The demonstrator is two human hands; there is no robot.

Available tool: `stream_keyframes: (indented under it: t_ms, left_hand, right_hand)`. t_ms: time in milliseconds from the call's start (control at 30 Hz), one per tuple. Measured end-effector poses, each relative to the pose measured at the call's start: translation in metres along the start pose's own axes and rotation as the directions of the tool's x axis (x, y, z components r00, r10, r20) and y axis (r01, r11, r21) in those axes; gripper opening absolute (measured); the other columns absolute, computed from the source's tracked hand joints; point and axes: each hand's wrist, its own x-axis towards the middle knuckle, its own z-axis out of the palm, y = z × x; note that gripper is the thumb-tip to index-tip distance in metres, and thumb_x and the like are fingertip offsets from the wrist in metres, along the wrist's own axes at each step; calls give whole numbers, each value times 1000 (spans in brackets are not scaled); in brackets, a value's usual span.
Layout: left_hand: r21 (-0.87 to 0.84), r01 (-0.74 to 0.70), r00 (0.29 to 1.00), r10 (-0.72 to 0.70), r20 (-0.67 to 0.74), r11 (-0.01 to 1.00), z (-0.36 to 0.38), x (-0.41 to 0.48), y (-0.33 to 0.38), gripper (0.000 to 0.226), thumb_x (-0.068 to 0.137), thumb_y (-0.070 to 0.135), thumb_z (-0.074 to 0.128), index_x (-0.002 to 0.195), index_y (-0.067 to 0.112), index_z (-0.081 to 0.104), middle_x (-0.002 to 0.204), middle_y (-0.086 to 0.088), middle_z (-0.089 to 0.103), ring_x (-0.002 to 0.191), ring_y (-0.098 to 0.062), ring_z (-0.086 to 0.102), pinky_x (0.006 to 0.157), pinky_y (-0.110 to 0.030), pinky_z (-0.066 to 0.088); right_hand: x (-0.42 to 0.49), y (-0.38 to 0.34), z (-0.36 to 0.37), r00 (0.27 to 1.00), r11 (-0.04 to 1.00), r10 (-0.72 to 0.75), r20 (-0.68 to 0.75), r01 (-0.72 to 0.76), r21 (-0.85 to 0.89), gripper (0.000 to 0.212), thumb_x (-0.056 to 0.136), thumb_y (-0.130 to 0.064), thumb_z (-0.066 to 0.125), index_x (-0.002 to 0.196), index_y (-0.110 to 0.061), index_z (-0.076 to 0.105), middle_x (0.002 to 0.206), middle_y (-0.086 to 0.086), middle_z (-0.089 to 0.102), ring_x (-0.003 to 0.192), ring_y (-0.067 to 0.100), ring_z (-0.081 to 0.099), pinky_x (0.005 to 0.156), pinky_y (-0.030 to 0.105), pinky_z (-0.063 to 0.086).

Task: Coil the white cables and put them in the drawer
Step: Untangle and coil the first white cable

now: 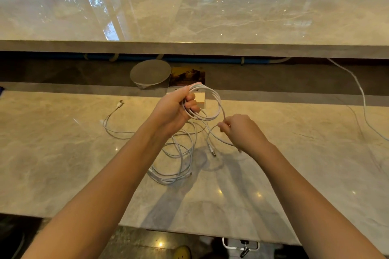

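My left hand (176, 109) is raised above the marble counter (63, 164), closed around several round loops of a white cable (214, 101). My right hand (242, 130) is lower and to the right, pinching the loose tail of that same cable between thumb and fingers. Under my hands lies a loose heap of white cables (179, 160) on the counter. One strand runs left and ends in a USB plug (120, 104). Another plug (212, 151) rests near my right wrist. No drawer shows in this view.
A round grey disc (150, 71) and a small card stand (188, 75) sit at the back of the counter, with a small white box (200, 98) behind the coil. Another white cable (362, 99) drops from the raised marble ledge (189, 48) at right.
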Motion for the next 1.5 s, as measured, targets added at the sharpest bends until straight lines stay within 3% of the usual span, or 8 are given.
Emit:
stream_keyframes:
  t_ms: [200,367,500,600,733,1033,1300,1500]
  left_hand:
    - [186,-78,995,88,-47,979,2,-7,-10,30,101,17,32,119,4,53,67,-1,40,55,-8,37,60,-23,37]
    - [526,-170,971,234,-56,833,7,-11,-12,32,102,19,33,118,15,60,69,-1,45,61,-10,45,64,-23,43]
    - [653,-181,945,315,-93,735,12,-9,-17,29,101,21,37,116,20,62,92,-21,57,83,-35,53,84,-39,48]
    - [667,-180,925,355,-135,723,14,-9,-21,27,101,21,39,112,22,63,109,-22,62,102,-39,59,89,-44,51]
    - [607,-148,952,278,-126,781,9,-8,-21,26,99,20,43,120,18,58,111,-21,63,87,-29,63,71,-31,55]
    - [442,-51,995,83,-52,896,4,-9,-26,30,100,24,39,110,12,65,99,-16,58,77,-19,58,69,-30,48]
    - [632,-97,994,109,20,769,7,-15,-21,44,83,-11,47,114,17,62,101,-22,52,84,-27,46,70,-29,42]
    - [757,-106,993,106,48,645,12,-14,-23,46,92,0,45,134,19,47,102,-9,58,85,-14,56,70,-19,45]
  right_hand:
    - [-11,-26,-18,987,531,8,163,-142,835,21,87,-8,58,108,-8,64,94,9,71,86,18,69,80,32,58]
    - [-24,-34,-24,995,474,-7,98,-83,877,12,88,-21,59,99,-21,63,97,1,70,91,13,65,77,24,54]
    - [-25,-35,-20,996,448,77,-47,8,894,12,87,-10,60,92,-21,63,88,1,72,73,1,67,57,7,47]
    - [-25,-31,-19,1000,360,13,-25,19,933,14,88,-6,58,94,-13,67,88,2,74,83,8,70,69,16,50]
    - [-26,-30,-21,990,261,-114,88,-55,964,18,91,-9,50,89,-8,68,77,0,68,83,13,64,80,29,47]
    - [-21,-31,-20,1000,740,13,-6,-6,672,11,82,-19,62,89,-11,64,64,6,67,54,7,61,65,28,52]
    - [-22,-32,-24,994,694,49,-102,39,719,13,89,-19,56,94,-10,64,76,2,64,69,11,57,64,25,47]
    - [-7,-35,-22,939,790,139,-316,88,606,28,98,-26,40,88,-10,61,65,-4,51,60,9,47,54,25,36]
